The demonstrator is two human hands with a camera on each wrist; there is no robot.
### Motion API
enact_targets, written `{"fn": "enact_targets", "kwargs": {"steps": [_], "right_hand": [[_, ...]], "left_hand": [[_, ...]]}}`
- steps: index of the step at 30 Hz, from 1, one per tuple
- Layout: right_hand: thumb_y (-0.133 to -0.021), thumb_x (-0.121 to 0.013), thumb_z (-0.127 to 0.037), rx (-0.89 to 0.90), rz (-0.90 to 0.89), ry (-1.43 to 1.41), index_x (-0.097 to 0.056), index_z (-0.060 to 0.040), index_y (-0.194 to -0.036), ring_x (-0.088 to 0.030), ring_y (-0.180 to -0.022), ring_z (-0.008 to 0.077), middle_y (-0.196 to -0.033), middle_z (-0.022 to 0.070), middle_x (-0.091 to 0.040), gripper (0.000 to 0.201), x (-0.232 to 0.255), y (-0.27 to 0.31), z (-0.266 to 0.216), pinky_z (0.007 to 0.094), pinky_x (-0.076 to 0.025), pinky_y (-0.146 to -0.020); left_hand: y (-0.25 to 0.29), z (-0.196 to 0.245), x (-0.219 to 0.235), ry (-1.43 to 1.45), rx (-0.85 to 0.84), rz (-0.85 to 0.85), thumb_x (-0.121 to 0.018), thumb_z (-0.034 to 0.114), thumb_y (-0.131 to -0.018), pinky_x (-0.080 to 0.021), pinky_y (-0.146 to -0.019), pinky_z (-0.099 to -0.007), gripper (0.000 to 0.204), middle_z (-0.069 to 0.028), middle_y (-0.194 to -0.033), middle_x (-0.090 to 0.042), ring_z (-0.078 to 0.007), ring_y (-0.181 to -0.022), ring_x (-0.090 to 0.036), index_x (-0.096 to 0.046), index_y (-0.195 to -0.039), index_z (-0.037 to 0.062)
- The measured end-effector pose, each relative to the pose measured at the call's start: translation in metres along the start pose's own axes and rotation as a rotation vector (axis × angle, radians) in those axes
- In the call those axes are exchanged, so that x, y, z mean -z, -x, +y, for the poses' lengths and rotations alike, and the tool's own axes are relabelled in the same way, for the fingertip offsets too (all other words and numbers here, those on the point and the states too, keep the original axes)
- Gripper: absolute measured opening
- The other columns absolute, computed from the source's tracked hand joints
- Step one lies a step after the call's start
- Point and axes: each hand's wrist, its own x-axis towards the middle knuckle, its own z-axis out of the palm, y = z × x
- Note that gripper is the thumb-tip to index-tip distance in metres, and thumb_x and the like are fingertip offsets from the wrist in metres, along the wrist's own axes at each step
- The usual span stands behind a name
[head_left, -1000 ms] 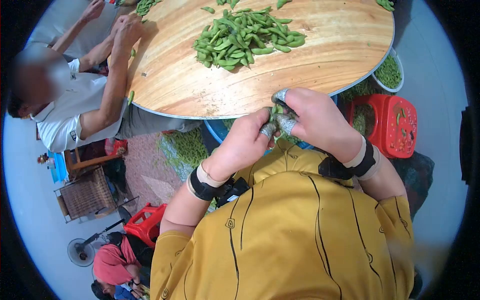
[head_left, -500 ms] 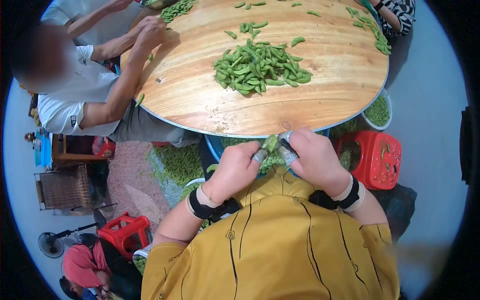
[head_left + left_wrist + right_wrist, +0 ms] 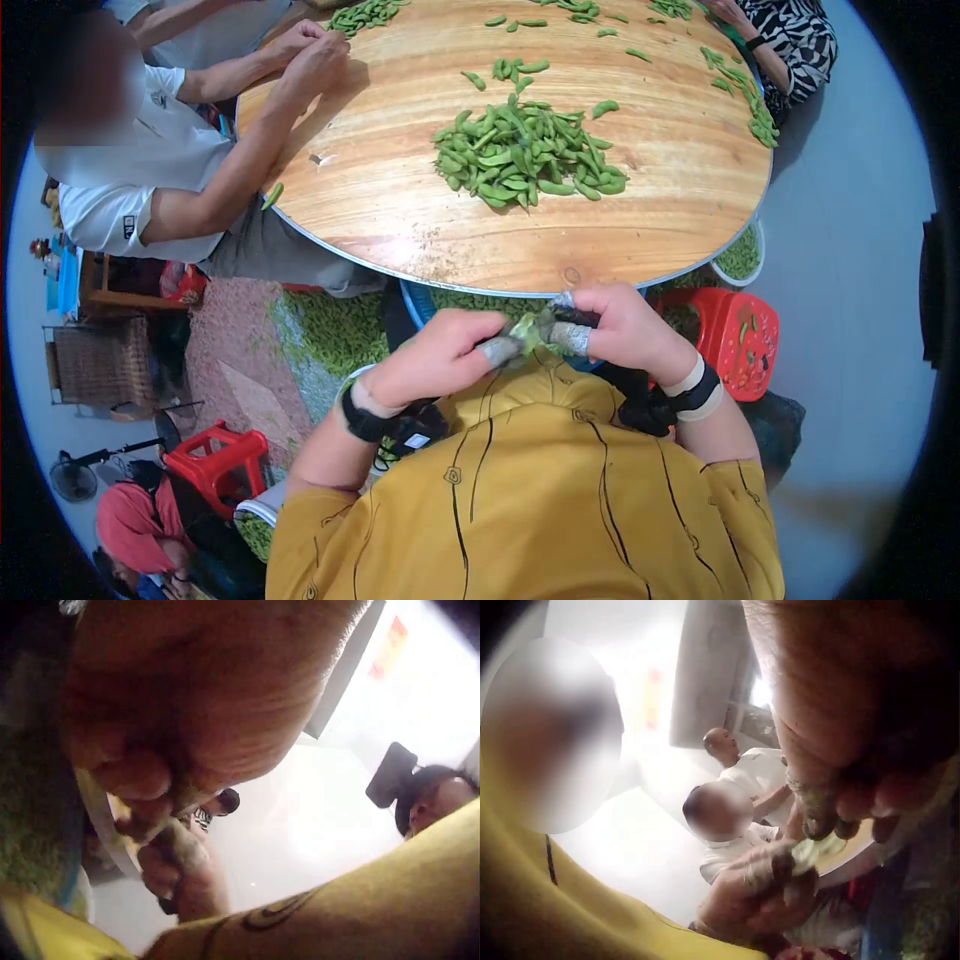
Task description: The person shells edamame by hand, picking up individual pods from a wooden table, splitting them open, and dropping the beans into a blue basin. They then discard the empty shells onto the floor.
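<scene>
My left hand [image 3: 440, 350] and right hand [image 3: 628, 325] meet just past the near edge of the table, over my lap. Between their fingertips they pinch a green edamame pod [image 3: 821, 851], blurred in the head view. Greyish tape wraps both thumbs and a right fingertip. In the left wrist view the left palm fills the top and hides most of the pod. A heap of edamame pods [image 3: 525, 155] lies on the wooden table [image 3: 370, 215], beyond my hands.
Under the table edge stands a blue tub [image 3: 418, 300] of green beans. To the right are a red stool [image 3: 745, 345] with pods on it and a white bucket [image 3: 742, 256]. People sit along the table; one in white [image 3: 150, 180] is at the left.
The head view has tilted up, showing more of the table. My hands stay together over my lap; the left thumb has turned flatter and sits a little lower at the pod.
</scene>
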Motion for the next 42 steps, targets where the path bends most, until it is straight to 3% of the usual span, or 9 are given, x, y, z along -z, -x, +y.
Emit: {"fn": "enact_targets", "kwargs": {"steps": [2,5,14,17,19,20,23,29,42], "right_hand": [[-0.082,-0.064,-0.013,0.106,0.131,0.211,-0.064,-0.0028,-0.09,-0.06,-0.059,0.0188,-0.069,0.0083,-0.062,0.013,0.008,-0.013,0.007,0.0308,-0.046,-0.055],[-0.076,-0.064,-0.011,0.289,0.413,0.525,-0.061,-0.002,-0.091,-0.06,-0.07,0.0336,-0.078,0.0178,-0.061,0.017,0.023,-0.039,0.008,0.0383,-0.048,-0.063],[-0.075,-0.06,-0.005,0.298,0.563,0.883,-0.054,-0.0006,-0.089,-0.057,-0.074,0.0396,-0.078,0.0202,-0.058,0.016,0.042,-0.078,0.02,0.0444,-0.048,-0.065],[-0.079,-0.061,-0.006,0.233,0.516,0.43,-0.056,-0.0002,-0.094,-0.061,-0.063,0.0294,-0.078,0.0142,-0.063,0.016,0.03,-0.054,0.016,0.0356,-0.049,-0.056],[-0.084,-0.06,-0.009,-0.02,0.379,-0.282,-0.058,-0.0004,-0.099,-0.058,-0.057,0.0133,-0.078,0.0057,-0.063,0.018,0.014,-0.036,0.002,0.0265,-0.046,-0.051],[-0.086,-0.059,-0.009,0.032,0.355,-0.318,-0.058,-0.0012,-0.101,-0.052,-0.058,0.0036,-0.075,-0.0001,-0.06,0.017,0.007,-0.029,0.002,0.0216,-0.043,-0.048],[-0.085,-0.058,-0.007,0.19,0.479,-0.084,-0.058,0.0003,-0.105,-0.056,-0.064,0.0095,-0.075,0.0036,-0.062,0.022,-0.002,-0.022,0.017,0.026,-0.047,-0.059],[-0.086,-0.052,-0.006,-0.176,0.377,-0.083,-0.058,0.0002,-0.108,-0.059,-0.068,0.013,-0.079,0.0049,-0.063,0.023,0.016,-0.009,0.006,0.0274,-0.048,-0.066],[-0.081,-0.044,0.002,-0.004,0.216,-0.19,-0.051,-0.0029,-0.125,-0.057,-0.07,0.0093,-0.077,0.003,-0.059,0.045,0.015,0.004,-0.001,0.0242,-0.046,-0.064]], "left_hand": [[0.019,-0.012,0.008,-0.533,0.016,0.032,-0.06,0.02,-0.083,-0.048,-0.054,-0.0396,0.018,-0.0141,-0.062,-0.059,-0.0293,-0.056,-0.061,-0.059,-0.08,0.0021],[0.048,-0.033,0.011,-0.866,0.529,0.003,-0.064,0.02,-0.075,-0.048,-0.061,-0.0462,0.018,-0.0196,-0.068,-0.059,-0.0404,-0.068,-0.059,-0.06,-0.077,0.0026],[-0.007,0.0,0.007,-0.34,0.024,0.25,-0.056,0.019,-0.088,-0.051,-0.061,-0.0342,0.021,-0.0158,-0.08,-0.064,-0.0283,-0.067,-0.062,-0.061,-0.094,-0.001],[-0.038,0.005,-0.007,0.27,0.169,0.341,-0.05,0.018,-0.094,-0.049,-0.062,-0.0265,0.023,-0.0095,-0.087,-0.066,-0.0173,-0.07,-0.063,-0.06,-0.104,-0.0002],[-0.056,0.001,-0.012,0.541,0.208,0.29,-0.047,0.017,-0.095,-0.049,-0.062,-0.0243,0.024,-0.0071,-0.09,-0.066,-0.0137,-0.072,-0.063,-0.059,-0.108,0.0004],[-0.062,0.0,-0.016,0.81,0.245,0.233,-0.045,0.016,-0.096,-0.048,-0.063,-0.022,0.026,-0.0047,-0.093,-0.066,-0.0101,-0.075,-0.062,-0.058,-0.113,0.001],[-0.069,-0.002,-0.03,0.957,0.261,0.358,-0.046,0.013,-0.095,-0.047,-0.061,-0.0208,0.024,-0.0049,-0.092,-0.066,-0.011,-0.072,-0.063,-0.06,-0.11,0.0017],[-0.063,0.006,-0.022,0.661,0.253,0.411,-0.049,0.013,-0.093,-0.042,-0.056,-0.0198,0.023,0.0,-0.077,-0.062,-0.0068,-0.064,-0.056,-0.062,-0.109,0.0027],[-0.06,0.001,-0.035,0.317,0.035,0.381,-0.053,0.007,-0.09,-0.039,-0.053,-0.0228,0.014,0.0042,-0.073,-0.056,-0.0054,-0.06,-0.047,-0.063,-0.098,0.001]]}}
